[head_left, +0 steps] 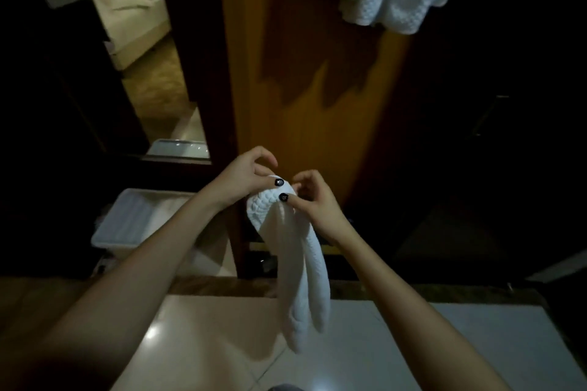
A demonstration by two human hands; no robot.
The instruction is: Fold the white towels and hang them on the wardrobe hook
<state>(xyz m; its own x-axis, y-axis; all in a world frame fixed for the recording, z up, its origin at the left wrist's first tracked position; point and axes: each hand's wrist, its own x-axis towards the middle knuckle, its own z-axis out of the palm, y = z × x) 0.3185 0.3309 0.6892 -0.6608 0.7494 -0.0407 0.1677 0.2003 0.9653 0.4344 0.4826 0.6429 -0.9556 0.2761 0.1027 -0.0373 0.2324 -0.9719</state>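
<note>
Head view: left hand [244,178], right hand [314,203] pinching folded textured white towel [301,263], ends dangling.

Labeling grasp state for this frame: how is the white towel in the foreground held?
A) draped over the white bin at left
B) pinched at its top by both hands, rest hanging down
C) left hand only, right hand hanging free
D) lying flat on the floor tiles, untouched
B: the left hand and right hand both pinch the top of the towel, whose two folded ends hang down above the tiled floor.
</note>
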